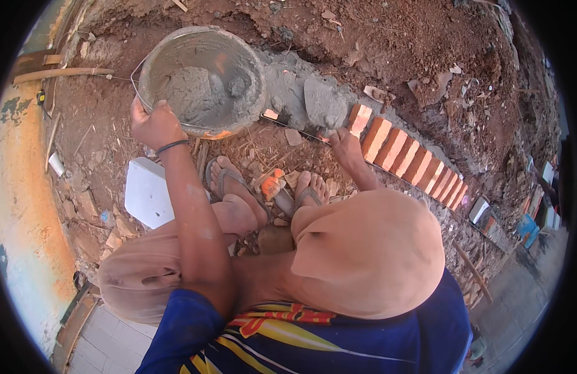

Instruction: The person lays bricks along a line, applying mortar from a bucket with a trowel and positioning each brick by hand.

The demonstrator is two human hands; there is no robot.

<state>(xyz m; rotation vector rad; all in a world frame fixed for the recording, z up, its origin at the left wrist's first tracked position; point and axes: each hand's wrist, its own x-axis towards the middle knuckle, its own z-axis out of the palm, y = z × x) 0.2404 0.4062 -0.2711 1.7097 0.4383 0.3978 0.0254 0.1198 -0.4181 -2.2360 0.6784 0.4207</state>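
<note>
My left hand (156, 126) is closed on the near left rim of a round bucket (152, 67) that is tilted toward me. Wet grey mortar (187, 93) lies inside it. My right hand (347, 149) grips a trowel by its handle, which the fingers mostly hide. The trowel's blade (323, 100) is grey with mortar and rests at the mortar bed (282, 78), between the bucket and the first brick (359, 119). From there a row of red bricks (404, 156) runs off to the right. A thin string (295, 130) stretches along the row's near side.
Loose reddish soil (401, 37) banks up beyond the bricks. Between my feet lie an orange broken piece (273, 184) and rubble. A white slab-like object (150, 193) sits by my left foot. A stained wall (29, 206) stands at the left, with a wooden stick (64, 73) near it.
</note>
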